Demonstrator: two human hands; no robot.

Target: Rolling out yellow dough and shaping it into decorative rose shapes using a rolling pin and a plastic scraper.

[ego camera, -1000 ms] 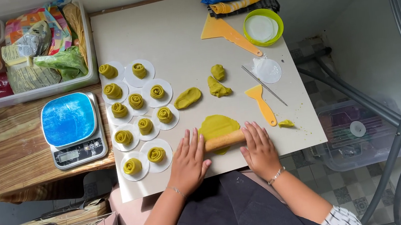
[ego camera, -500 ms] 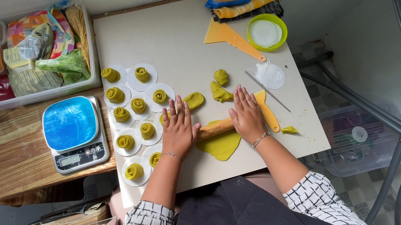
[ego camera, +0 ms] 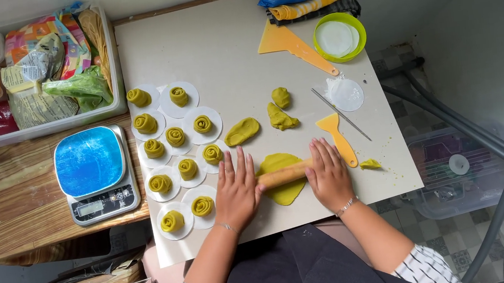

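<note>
Pale rectangular work board (ego camera: 224,51) fills the table; blue-topped digital kitchen scale (ego camera: 94,172) sits to its left. Rows of small yellow-green rolled dough spirals on white paper rounds (ego camera: 175,137) lie left of the hands. Flattened yellow-green dough sheet (ego camera: 283,189) lies near the front edge, under the wooden rolling pin (ego camera: 285,173). Left hand (ego camera: 237,193) & right hand (ego camera: 329,177) press flat on the pin ends, fingers straight, slightly spread, not gripping. Dough looks soft, light, tear-prone; prob. best lifted by its edges w/ the orange plastic scraper (ego camera: 338,138).
</note>
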